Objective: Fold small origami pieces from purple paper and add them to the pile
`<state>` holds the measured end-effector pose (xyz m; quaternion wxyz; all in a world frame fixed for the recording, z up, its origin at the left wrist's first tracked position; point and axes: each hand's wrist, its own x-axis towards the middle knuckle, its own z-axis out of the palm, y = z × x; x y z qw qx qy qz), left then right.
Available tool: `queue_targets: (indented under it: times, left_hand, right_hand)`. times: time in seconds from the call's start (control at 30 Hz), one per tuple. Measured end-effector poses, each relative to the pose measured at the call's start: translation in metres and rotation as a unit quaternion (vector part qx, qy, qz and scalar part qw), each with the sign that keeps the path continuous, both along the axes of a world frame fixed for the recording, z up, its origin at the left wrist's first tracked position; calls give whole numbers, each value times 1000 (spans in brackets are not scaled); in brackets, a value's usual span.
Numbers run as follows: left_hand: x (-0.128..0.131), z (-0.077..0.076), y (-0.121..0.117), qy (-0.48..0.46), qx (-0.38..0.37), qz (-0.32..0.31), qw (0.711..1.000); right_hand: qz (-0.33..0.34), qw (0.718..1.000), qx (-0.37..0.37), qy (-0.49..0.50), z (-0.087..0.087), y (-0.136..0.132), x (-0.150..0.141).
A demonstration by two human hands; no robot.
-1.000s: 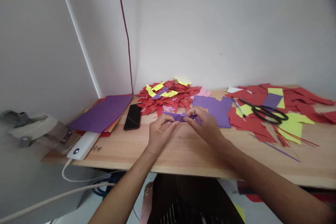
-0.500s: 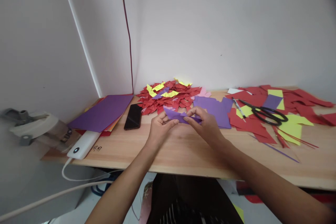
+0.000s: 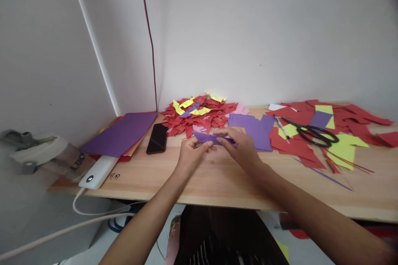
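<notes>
Between my hands, a little above the wooden table (image 3: 199,186), is a small folded piece of purple paper (image 3: 207,137). My left hand (image 3: 191,154) pinches its left end between thumb and fingers. On the right end, my right hand (image 3: 241,147) closes with thumb and fingers, covering part of the paper. Just behind lies a heap of folded red paper pieces (image 3: 186,123), with a few yellow and purple ones on top. Flat purple paper sheets (image 3: 256,130) lie behind my right hand.
A black phone (image 3: 157,138) and larger coloured sheets (image 3: 124,132) lie left, over a white power bank (image 3: 98,172) with a cable. Black-handled scissors (image 3: 317,134), a pen (image 3: 281,126) and red and yellow scraps (image 3: 348,149) spread right. A plastic bottle (image 3: 59,153) stands far left.
The purple paper's raised flap at the left now looks lower and flatter. Both hands keep their grip, with small finger shifts; the view has moved slightly.
</notes>
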<state>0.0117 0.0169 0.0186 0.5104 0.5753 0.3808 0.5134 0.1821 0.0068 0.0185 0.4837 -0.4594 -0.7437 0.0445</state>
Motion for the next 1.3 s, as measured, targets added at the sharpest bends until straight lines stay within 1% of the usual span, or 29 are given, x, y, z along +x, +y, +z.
queue_targets:
  times: [0.1, 0.3, 0.47, 0.53, 0.63, 0.8, 0.87, 0.97, 1.07, 1.17, 1.3]
  left_hand:
    - [1, 0, -1, 11, 11, 4, 1000]
    - [1, -3, 1, 3, 16, 19, 1000]
    - [2, -6, 2, -13, 11, 24, 1000]
    - [2, -6, 1, -18, 4, 19, 1000]
    - [1, -4, 2, -16, -9, 14, 1000]
    - [-2, -3, 6, -24, -43, -27, 998]
    - [-3, -2, 6, -17, -29, -21, 999]
    - [-5, -1, 4, 17, 8, 7, 1000]
    - [-6, 0, 3, 28, 21, 13, 999]
    - [-5, -4, 4, -7, -10, -16, 1000]
    - [-1, -12, 7, -53, -70, -87, 992]
  right_hand:
    - [-3, 1000, 4, -3, 0, 0, 0]
    - [5, 1000, -7, -12, -1, 1, -2]
    - [-11, 999, -21, -35, -3, 3, -3]
    - [-6, 999, -36, -39, -3, 3, -3]
    - [15, 998, -65, -11, -2, 3, -2]
    - [41, 987, -147, 52, -3, 6, 3]
    - [57, 981, -175, 61, -6, 8, 6]
    - [87, 977, -188, 54, -9, 11, 5]
    - [98, 971, -211, 58, -8, 10, 3]
    - [112, 964, -230, 73, -7, 8, 1]
    - [116, 965, -217, 95, -9, 7, 1]
